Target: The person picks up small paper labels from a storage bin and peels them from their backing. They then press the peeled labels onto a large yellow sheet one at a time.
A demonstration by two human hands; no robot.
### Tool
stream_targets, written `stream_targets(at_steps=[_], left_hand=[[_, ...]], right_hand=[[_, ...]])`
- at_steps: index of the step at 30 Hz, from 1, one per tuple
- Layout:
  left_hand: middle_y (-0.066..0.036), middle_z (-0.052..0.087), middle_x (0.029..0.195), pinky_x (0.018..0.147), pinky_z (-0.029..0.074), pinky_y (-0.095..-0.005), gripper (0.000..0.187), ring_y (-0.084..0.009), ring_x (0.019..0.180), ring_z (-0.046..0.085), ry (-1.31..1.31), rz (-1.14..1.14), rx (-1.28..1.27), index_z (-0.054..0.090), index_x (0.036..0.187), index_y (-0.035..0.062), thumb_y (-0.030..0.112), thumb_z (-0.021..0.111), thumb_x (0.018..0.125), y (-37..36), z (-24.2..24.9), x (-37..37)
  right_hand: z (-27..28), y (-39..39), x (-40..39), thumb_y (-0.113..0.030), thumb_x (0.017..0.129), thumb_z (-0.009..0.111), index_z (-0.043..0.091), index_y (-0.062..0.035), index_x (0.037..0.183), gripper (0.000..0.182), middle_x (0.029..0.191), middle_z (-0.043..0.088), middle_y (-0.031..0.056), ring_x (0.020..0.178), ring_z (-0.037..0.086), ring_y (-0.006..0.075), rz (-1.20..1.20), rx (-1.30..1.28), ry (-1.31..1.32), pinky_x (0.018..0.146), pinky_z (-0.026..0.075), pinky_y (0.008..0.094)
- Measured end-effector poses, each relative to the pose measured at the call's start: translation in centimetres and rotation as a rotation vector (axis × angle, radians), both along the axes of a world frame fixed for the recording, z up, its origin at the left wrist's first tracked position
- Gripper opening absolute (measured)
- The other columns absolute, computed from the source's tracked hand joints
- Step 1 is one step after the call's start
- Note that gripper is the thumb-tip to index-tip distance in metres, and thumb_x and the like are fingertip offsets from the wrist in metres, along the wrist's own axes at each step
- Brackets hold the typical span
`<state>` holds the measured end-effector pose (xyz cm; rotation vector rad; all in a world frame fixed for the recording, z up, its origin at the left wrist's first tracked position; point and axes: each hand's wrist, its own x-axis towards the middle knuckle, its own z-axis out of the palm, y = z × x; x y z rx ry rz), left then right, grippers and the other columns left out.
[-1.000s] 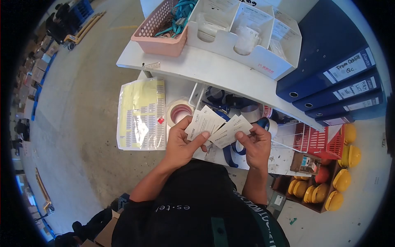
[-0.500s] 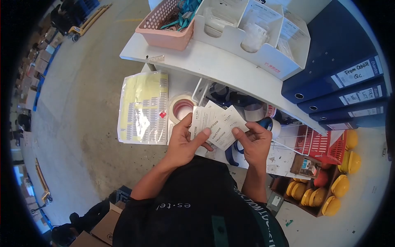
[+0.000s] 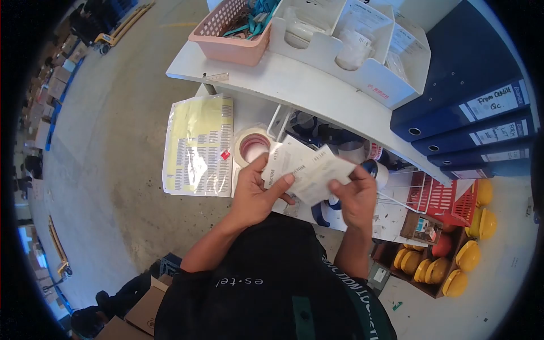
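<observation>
We found the left hand (image 3: 255,195) pinching a fan of small white paper sachets (image 3: 306,167), thumb laid across their face, while the right hand (image 3: 354,198) nipped the right-hand edge of the same fan between thumb and fingertips; the sachets sat at chest height, just above the lower shelf. The sachets were flat, rectangular and printed with dark lettering, blurred at the right edge. Directly beneath them lay a roll of tape (image 3: 252,146), pale with a reddish core, and beside it a glossy plastic sleeve of yellow printed sheets (image 3: 198,144) overhanging the shelf edge towards the floor. Above stood a white curved shelf (image 3: 272,76) bearing a pink perforated basket (image 3: 229,34), a white divided organiser (image 3: 368,54) and a stack of dark blue lever-arch binders (image 3: 464,119). To the right we noted a red wire-mesh basket (image 3: 439,195) and a box of yellow hard hats (image 3: 453,260). The floor was bare grey concrete (image 3: 107,158), open to the left, with stacked cartons along its far edge.
</observation>
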<state>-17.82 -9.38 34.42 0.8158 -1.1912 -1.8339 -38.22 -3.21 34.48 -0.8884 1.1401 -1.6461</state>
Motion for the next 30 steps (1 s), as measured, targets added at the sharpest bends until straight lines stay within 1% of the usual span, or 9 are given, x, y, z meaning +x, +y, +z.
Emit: stream_targets(at_steps=[3,7,9,15,19,22,24,28,30], left_hand=[[-0.015,0.069,0.114,0.068,0.063,-0.0313,0.035,-0.019,0.096,0.071,0.088,-0.072,0.108,0.053,0.132,-0.0044,0.01,0.059,0.101,0.1,-0.2,0.0],[-0.015,0.07,0.115,0.074,0.062,-0.031,0.032,-0.0174,0.096,0.071,0.202,-0.062,0.237,0.056,0.129,-0.0055,0.011,0.058,0.102,-0.2,0.3,0.5],[-0.014,0.072,0.111,0.079,0.06,-0.0298,0.03,-0.016,0.096,0.071,0.007,0.065,0.028,0.06,0.125,-0.0062,0.009,0.063,0.099,0.0,-0.2,0.3],[-0.013,0.074,0.103,0.078,0.058,-0.0281,0.029,-0.0143,0.091,0.071,-0.006,0.164,-0.072,0.065,0.118,-0.006,0.007,0.072,0.093,0.8,-0.3,-0.8],[-0.012,0.074,0.101,0.077,0.058,-0.0276,0.027,-0.0131,0.088,0.07,-0.09,0.144,-0.087,0.066,0.117,-0.0061,0.009,0.07,0.095,0.9,0.0,-0.3],[-0.013,0.074,0.099,0.076,0.057,-0.0266,0.027,-0.0124,0.086,0.07,0.035,0.15,0.125,0.066,0.117,-0.0068,0.01,0.069,0.096,0.9,0.3,-0.3],[-0.01,0.074,0.093,0.065,0.056,-0.0252,0.026,-0.0116,0.075,0.069,0.09,0.212,0.07,0.068,0.113,-0.0057,0.014,0.07,0.096,0.9,0.5,-0.8],[-0.009,0.074,0.092,0.066,0.056,-0.0244,0.025,-0.0114,0.076,0.069,0.006,0.289,-0.083,0.069,0.109,-0.0062,0.016,0.068,0.097,1.4,-1.1,-0.9],[-0.01,0.073,0.1,0.074,0.053,-0.0247,0.021,-0.0092,0.086,0.065,0.008,0.195,-0.082,0.07,0.11,-0.0062,0.01,0.067,0.097,1.4,-1.4,-0.6]], right_hand=[[-1.4,-0.2,0.8,0.002,0.089,0.072,0.062,0.0076,0.122,0.035,0.109,0.071,0.0108,0.098,0.066,0.0158,0.106,0.033,0.063,0.091,0.051,0.0309],[-1.0,-0.1,0.2,-0.002,0.093,0.07,0.065,0.0068,0.118,0.028,0.11,0.071,0.0101,0.099,0.065,0.0141,-0.035,-0.012,-0.01,0.091,0.05,0.0294],[-0.4,0.3,-0.7,-0.004,0.093,0.07,0.066,0.0066,0.118,0.027,0.11,0.071,0.0103,0.1,0.065,0.014,-0.019,-0.024,-0.012,0.091,0.05,0.0292],[-0.5,0.3,1.4,-0.001,0.091,0.072,0.066,0.0076,0.116,0.028,0.11,0.07,0.0107,0.1,0.064,0.0141,0.148,0.057,0.059,0.09,0.05,0.0286],[-0.9,0.2,1.4,-0.004,0.092,0.071,0.067,0.006,0.115,0.025,0.11,0.071,0.0094,0.099,0.064,0.0134,0.11,-0.001,0.014,0.091,0.049,0.028],[-0.7,0.2,0.6,-0.005,0.093,0.071,0.067,0.0055,0.115,0.024,0.11,0.072,0.0094,0.098,0.064,0.0135,0.019,-0.015,-0.009,0.09,0.049,0.028],[-0.3,0.2,-0.1,-0.005,0.093,0.071,0.067,0.0062,0.115,0.025,0.11,0.072,0.0104,0.098,0.065,0.014,-0.018,-0.051,-0.022,0.089,0.05,0.0289],[0.0,0.6,0.2,-0.004,0.093,0.071,0.067,0.0073,0.114,0.025,0.11,0.071,0.0109,0.097,0.065,0.0139,0.071,-0.042,0.015,0.088,0.051,0.0287],[0.0,0.5,1.3,-0.003,0.092,0.071,0.066,0.0081,0.113,0.024,0.107,0.071,0.0107,0.096,0.065,0.0139,0.166,0.036,0.043,0.085,0.052,0.0278]])
